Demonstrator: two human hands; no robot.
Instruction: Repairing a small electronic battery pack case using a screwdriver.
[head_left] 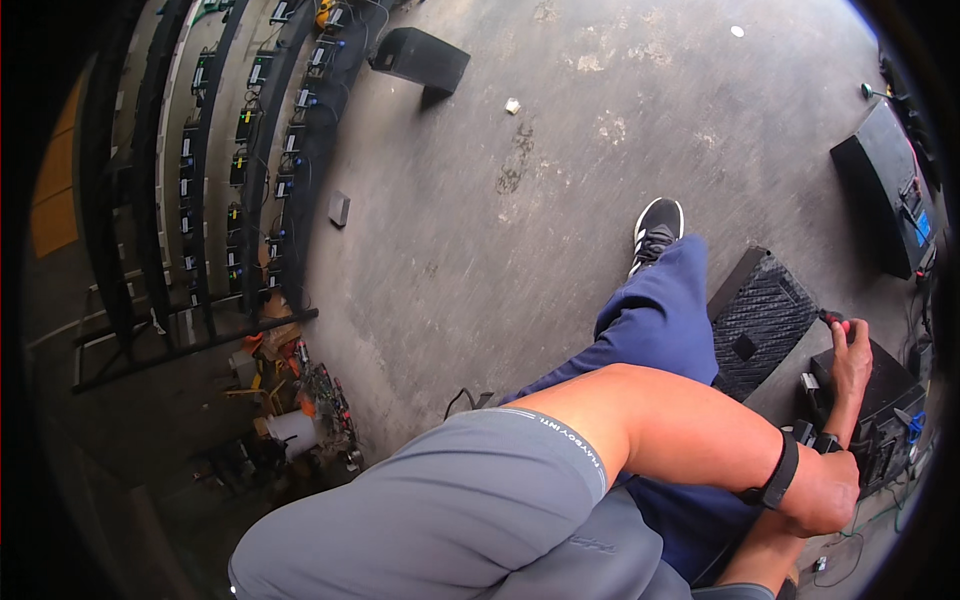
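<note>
My right hand (pixel 852 358) reaches out at the right, its fingers closed round a small red-and-black handle (pixel 838 322) whose kind I cannot make out. That handle is at the corner of a black box with a ridged, textured face (pixel 765 325), which lies on the floor beside my leg. My left arm crosses in front of me, with a black strap (pixel 777 474) at the wrist. The left hand (pixel 825 492) is bent over near my right forearm, its fingers hidden from this view.
Black equipment (pixel 885 410) with cables is close by my right hand. A black box (pixel 885 190) stands further off at the right, another (pixel 425 58) at the far left-centre. Left stands a black rack (pixel 215 190) of small wired devices, with a white bucket (pixel 292 433) and clutter below.
</note>
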